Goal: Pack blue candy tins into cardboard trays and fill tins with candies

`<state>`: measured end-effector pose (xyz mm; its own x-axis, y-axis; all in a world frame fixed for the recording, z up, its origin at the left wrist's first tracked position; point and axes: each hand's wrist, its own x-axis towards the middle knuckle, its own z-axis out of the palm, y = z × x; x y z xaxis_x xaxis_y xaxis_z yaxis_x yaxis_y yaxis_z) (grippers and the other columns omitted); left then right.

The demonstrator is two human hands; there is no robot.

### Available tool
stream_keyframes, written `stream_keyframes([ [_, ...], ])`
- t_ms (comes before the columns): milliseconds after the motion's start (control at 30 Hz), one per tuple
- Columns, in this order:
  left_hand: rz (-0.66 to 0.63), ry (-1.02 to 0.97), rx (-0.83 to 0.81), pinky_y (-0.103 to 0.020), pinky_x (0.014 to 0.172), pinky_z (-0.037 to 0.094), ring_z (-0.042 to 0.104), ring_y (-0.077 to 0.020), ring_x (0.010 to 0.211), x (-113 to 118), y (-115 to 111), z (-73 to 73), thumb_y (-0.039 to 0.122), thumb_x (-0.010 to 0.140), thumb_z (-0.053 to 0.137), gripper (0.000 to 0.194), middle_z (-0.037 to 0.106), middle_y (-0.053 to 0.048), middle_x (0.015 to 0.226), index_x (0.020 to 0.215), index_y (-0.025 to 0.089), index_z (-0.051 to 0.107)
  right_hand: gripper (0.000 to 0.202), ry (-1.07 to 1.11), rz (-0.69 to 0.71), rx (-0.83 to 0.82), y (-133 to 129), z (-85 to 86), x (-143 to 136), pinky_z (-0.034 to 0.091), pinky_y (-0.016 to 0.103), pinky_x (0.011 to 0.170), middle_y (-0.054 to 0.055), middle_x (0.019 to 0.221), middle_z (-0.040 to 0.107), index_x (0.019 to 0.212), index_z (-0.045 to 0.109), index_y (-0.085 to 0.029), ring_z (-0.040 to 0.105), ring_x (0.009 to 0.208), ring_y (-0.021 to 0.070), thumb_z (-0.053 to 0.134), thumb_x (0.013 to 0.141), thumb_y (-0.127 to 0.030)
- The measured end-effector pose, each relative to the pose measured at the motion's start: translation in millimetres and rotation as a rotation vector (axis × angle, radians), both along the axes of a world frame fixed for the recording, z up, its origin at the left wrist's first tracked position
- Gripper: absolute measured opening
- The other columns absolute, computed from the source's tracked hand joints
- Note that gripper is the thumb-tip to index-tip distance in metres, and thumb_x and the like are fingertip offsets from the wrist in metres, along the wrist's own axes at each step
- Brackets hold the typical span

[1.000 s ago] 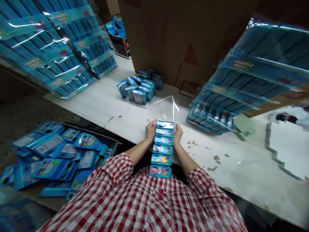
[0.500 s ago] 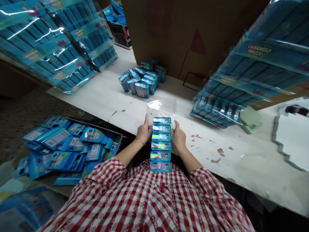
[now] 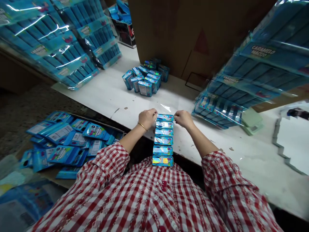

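A row of several small blue packs (image 3: 163, 132) runs from the table's front edge toward the checked shirt. Clear plastic film (image 3: 166, 108) shines just beyond the row's far end. My left hand (image 3: 147, 118) is closed at the far left corner of the row, its fingertips pinched at the film's edge. At the far right corner my right hand (image 3: 183, 118) is also closed, fingers pressed together. What each pinch holds is too small to make out for certain.
Loose blue packs (image 3: 145, 87) stand on the white table (image 3: 101, 100) ahead. Wrapped stacks rise at left (image 3: 72, 58) and right (image 3: 231, 87). A carton of blue packs (image 3: 65, 141) is at lower left; a big brown box (image 3: 173, 38) stands behind.
Both hands have moved up to the far end of the row, and their extended fingers have closed into pinches. The film ahead of the row shows less glare.
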<state>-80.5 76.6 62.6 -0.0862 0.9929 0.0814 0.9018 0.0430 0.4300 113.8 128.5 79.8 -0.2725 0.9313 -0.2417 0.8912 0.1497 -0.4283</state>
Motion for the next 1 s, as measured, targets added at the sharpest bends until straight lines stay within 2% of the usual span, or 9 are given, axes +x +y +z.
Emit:
stream_keyframes([
  [100,0.004,-0.003,-0.021,-0.026,0.065,0.042,0.063,-0.0195,0.075,-1.1,1.7,7.3,0.03,0.082,0.055,0.016,0.07,-0.004,0.077,0.086,0.021,0.068,0.021,0.045,-0.025,0.04,-2.1,3.1,-0.9,0.035,0.023,0.058,0.001,0.059,0.064,0.067,0.068,-0.016,0.055,0.054,0.012,0.047,0.073,-0.014],
  [233,-0.07,0.05,0.084,-0.026,0.066,0.041,0.062,-0.0182,0.079,0.8,-3.6,7.1,0.026,0.086,0.047,0.02,0.069,-0.006,0.087,0.086,0.018,0.065,0.025,-0.03,-0.008,0.361,-22.5,0.2,-1.6,0.03,0.025,0.057,0.005,0.072,0.066,0.073,0.067,-0.017,0.054,0.063,0.0143,0.043,0.08,-0.019],
  [367,-0.133,0.066,0.242,-0.027,0.069,0.041,0.06,-0.0178,0.077,-0.7,-18.6,-5.9,0.025,0.091,0.038,0.029,0.066,-0.009,0.083,0.081,0.015,0.063,0.03,-0.109,0.11,0.575,-48.7,-13.5,9.7,0.028,0.027,0.058,0.007,0.076,0.062,0.075,0.063,-0.017,0.05,0.065,0.0136,0.036,0.089,-0.022],
  [533,-0.263,0.04,0.431,-0.027,0.067,0.041,0.056,-0.0156,0.068,-5.6,-50.7,-33.3,0.029,0.092,0.038,0.029,0.061,-0.006,0.069,0.079,0.017,0.061,0.029,-0.05,0.318,0.678,-80.0,-44.3,31.0,0.032,0.028,0.063,0.005,0.074,0.061,0.082,0.062,-0.02,0.047,0.063,0.0134,0.035,0.092,-0.025],
  [600,-0.25,-0.018,0.481,-0.027,0.069,0.042,0.056,-0.0152,0.069,-3.6,-58.3,-44.0,0.026,0.092,0.037,0.027,0.061,-0.006,0.07,0.08,0.017,0.06,0.029,0.0,0.289,0.698,-87.5,-55.0,31.5,0.033,0.028,0.065,0.006,0.08,0.064,0.088,0.062,-0.021,0.051,0.067,0.0136,0.035,0.092,-0.026],
  [733,-0.161,-0.141,0.465,-0.025,0.066,0.043,0.056,-0.0144,0.068,3.8,-56.5,-59.4,0.027,0.092,0.035,0.028,0.059,-0.005,0.07,0.076,0.017,0.056,0.032,0.025,0.107,0.626,-89.4,-64.5,21.1,0.035,0.027,0.067,0.007,0.081,0.065,0.088,0.062,-0.018,0.054,0.073,0.015,0.032,0.093,-0.027],
  [867,-0.076,-0.174,0.315,-0.023,0.063,0.041,0.056,-0.0137,0.066,6.4,-51.9,-64.2,0.029,0.089,0.039,0.024,0.059,-0.004,0.071,0.076,0.017,0.055,0.025,-0.017,0.023,0.529,-85.2,-61.7,14.3,0.034,0.026,0.065,0.007,0.083,0.065,0.091,0.061,-0.017,0.055,0.076,0.0162,0.038,0.091,-0.028],
  [1000,0.005,-0.066,0.093,-0.024,0.06,0.037,0.057,-0.0152,0.065,5.3,-50.4,-58.8,0.027,0.088,0.041,0.021,0.061,-0.004,0.071,0.076,0.017,0.056,0.025,-0.143,0.016,0.416,-80.4,-56.7,11.1,0.029,0.026,0.06,0.006,0.08,0.064,0.078,0.061,-0.018,0.053,0.072,0.0161,0.041,0.09,-0.024],
])
